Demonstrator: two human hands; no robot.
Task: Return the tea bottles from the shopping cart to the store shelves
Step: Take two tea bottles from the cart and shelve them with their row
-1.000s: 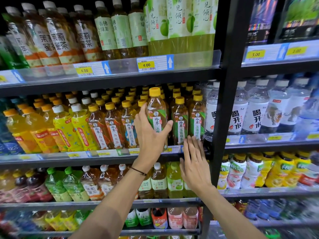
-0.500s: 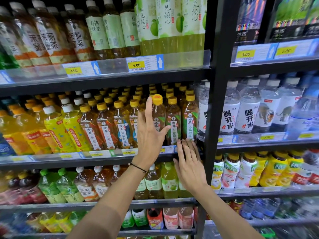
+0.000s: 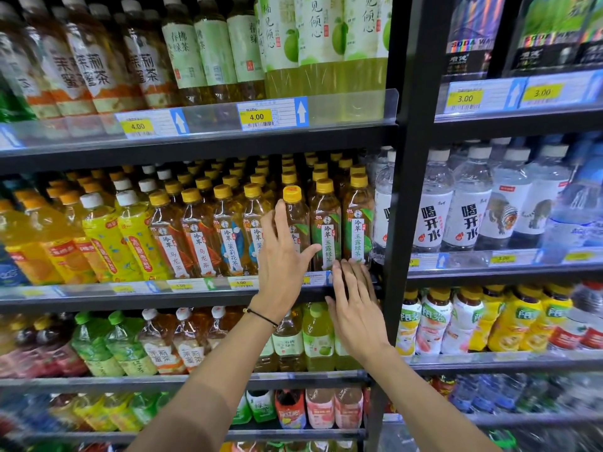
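shelving step, judging by the scene: the tea bottle stands upright at the front of the middle shelf, just beside two green-label bottles on its right; the left hand lies flat against its front, fingers straight and spread, thumb reaching toward the nearest green label, curled round nothing; the right hand is flat and open too, palm over the shelf's front lip, fingertips touching the foot of the rightmost green-label bottle; a thin dark bracelet sits on the left wrist; the cart is out of sight.

the bottle's cap looks a touch lower and nearer than the caps around it, so it probably sits slightly proud of the row; the next move likely calls for a gentle straight push back until it lines up, without knocking the bottles behind, then both hands drawn clear.

the bottle is clear plastic, amber tea inside, bright yellow cap; a green leaf patch shows on its label, the rest hidden by the hand.
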